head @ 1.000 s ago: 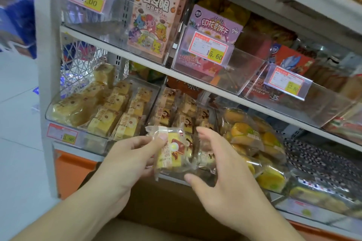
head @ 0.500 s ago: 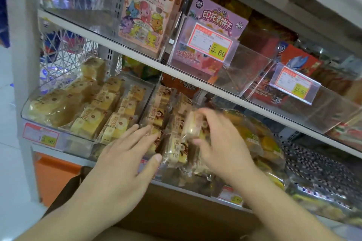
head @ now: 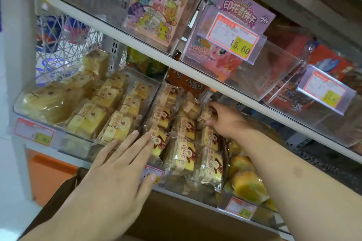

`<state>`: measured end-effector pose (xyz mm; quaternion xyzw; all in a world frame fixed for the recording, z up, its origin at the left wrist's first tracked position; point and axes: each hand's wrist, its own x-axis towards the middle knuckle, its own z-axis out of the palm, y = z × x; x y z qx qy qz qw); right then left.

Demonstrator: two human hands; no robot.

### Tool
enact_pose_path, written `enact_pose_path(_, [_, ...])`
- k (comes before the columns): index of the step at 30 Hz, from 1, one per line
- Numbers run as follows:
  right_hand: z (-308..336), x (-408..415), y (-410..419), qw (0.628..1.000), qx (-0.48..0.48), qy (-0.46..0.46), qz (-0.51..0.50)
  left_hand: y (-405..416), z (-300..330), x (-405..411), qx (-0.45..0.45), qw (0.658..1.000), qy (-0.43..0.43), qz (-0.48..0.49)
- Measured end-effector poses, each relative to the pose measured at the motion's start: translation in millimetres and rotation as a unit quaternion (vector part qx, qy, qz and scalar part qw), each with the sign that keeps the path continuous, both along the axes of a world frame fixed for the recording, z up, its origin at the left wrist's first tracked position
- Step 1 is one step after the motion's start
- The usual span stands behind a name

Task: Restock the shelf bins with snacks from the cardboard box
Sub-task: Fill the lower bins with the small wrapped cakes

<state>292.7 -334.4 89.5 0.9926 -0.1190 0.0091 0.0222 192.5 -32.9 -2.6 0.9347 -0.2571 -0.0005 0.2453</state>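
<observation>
A clear middle bin [head: 197, 184] on the lower shelf holds several wrapped yellow-and-brown cake packets [head: 182, 154]. My right hand [head: 225, 121] reaches deep into the back of this bin, its fingers curled round one wrapped cake packet [head: 206, 113]. With straight fingers, my left hand [head: 117, 164] lies flat against the bin's front left corner, fingertips touching the front packet [head: 158, 139]. A brown cardboard box [head: 172, 221] sits low under my arms, its contents hidden.
The left bin [head: 64, 143] is full of yellow cake packets [head: 109, 115]. At the right, another bin holds orange-yellow buns [head: 246, 184]. The upper shelf [head: 195, 72] carries clear bins with cartoon biscuit boxes [head: 156, 6] and price tags [head: 235, 37]. A wire basket [head: 64, 39] stands behind at the left.
My right hand has carried the cake packet from the bin's front to its back row. My left hand let go of it and now lies flat at the bin's front.
</observation>
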Motion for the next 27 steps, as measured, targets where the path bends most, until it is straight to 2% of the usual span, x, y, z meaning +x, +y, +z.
enact_pose_path(5, [-4, 1, -6, 1.000, -0.011, -0.016, 0.003, -2, -24, 6, 0.021, 0.999, -0.046, 0.011])
enact_pose_path(8, [-5, 0, -7, 0.999, -0.041, -0.009, 0.005, 1, -7, 3, 0.019, 1.000, -0.005, 0.008])
enact_pose_path(10, [-4, -5, -6, 0.999, -0.054, 0.005, 0.005, 2, -4, 4, 0.009, 1.000, -0.011, -0.011])
enact_pose_path(15, [8, -44, 17, 1.000, 0.020, -0.009, -0.009, 6, 15, -5, 0.009, 1.000, -0.008, -0.021])
enact_pose_path(19, [9, -116, 60, 0.989, 0.017, -0.098, 0.106, 16, 29, -24, -0.050, 0.997, -0.022, -0.046])
enact_pose_path(23, [-24, -200, 107, 0.968, 0.120, -0.132, 0.176, 39, 27, -48, -0.076, 0.995, 0.000, -0.066])
enact_pose_path(25, [-60, -230, 124, 0.958, 0.180, -0.101, 0.197, 60, 11, -59, -0.055, 0.996, 0.010, -0.065])
enact_pose_path(27, [-107, -251, 140, 0.952, 0.226, -0.025, 0.204, 84, -15, -68, -0.018, 0.998, 0.024, -0.055])
